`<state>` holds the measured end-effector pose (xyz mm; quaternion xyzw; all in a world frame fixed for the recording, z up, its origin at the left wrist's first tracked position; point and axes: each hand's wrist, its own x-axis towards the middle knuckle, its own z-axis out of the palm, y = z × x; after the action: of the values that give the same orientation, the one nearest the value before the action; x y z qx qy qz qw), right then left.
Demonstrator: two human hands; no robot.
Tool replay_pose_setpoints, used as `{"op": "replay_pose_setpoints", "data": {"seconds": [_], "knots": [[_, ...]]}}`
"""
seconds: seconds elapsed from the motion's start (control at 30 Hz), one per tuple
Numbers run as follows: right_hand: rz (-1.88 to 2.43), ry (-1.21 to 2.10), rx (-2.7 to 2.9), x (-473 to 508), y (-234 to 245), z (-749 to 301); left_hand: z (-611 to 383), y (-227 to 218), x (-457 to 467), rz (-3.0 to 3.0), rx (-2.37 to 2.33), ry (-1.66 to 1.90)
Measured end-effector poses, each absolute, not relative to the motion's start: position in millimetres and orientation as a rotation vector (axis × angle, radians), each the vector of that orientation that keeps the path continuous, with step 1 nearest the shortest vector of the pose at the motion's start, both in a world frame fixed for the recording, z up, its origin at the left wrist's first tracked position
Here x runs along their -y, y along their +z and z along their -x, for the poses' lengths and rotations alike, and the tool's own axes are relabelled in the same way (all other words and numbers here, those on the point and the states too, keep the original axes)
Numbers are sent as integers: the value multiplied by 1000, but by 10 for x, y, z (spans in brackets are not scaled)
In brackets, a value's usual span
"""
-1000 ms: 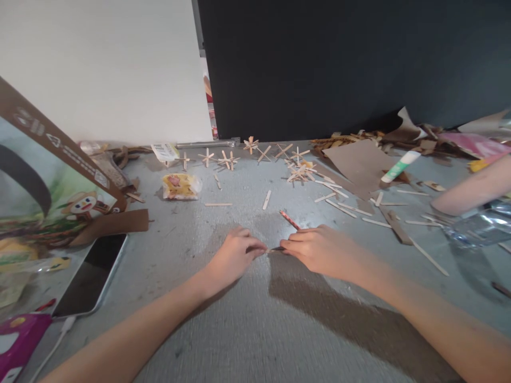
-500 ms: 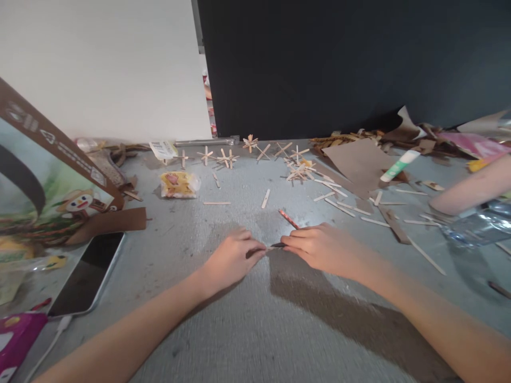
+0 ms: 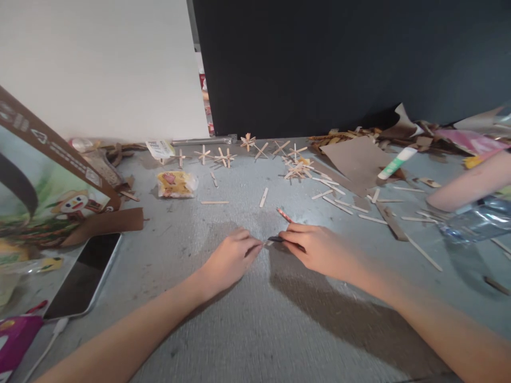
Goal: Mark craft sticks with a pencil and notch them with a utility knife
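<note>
My left hand is closed in a pinch at the middle of the grey table. Its thumb and fingertips hold a small pale wooden stick, mostly covered. Facing it, my right hand is closed around a slim dark-tipped tool, whose tip meets the stick's end. A red-orange patterned rod pokes out beyond the right fingers; whether it belongs to the same tool I cannot tell. Just past the hands lie a loose craft stick and another flat craft stick.
Several star shapes of crossed sticks line the back, with a yellow packet before them. At left are a phone and printed bag. Loose sticks, a glue stick and a plastic bottle lie right.
The right hand has tilted slightly, and more of the dark tool tip shows by the stick. The whole view has shifted a little; the left hand keeps its pinch.
</note>
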<state>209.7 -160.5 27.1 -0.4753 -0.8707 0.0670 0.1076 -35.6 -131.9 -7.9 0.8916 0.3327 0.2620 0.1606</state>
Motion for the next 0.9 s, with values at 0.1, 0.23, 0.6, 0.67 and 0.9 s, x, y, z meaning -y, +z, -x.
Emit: {"op": "replay_pose_setpoints", "data": {"seconds": [0.1,0.23,0.6,0.67,0.9], "knots": [[1437,216,2552,1655,293,-2058,345,-78,1325,-2545,-954,751],[1505,220,2527,1712,322,-2001,335,-85,1332,-2536,-968,766],[1518,153,2549,1713,260,-1967,325,-78,1327,-2548,-962,774],[1514,143,2545,1719,240,-1969,322,-77,1328,-2545,-971,771],[1509,143,2522,1739,192,-1948,309,-89,1341,-2538,-982,776]]}}
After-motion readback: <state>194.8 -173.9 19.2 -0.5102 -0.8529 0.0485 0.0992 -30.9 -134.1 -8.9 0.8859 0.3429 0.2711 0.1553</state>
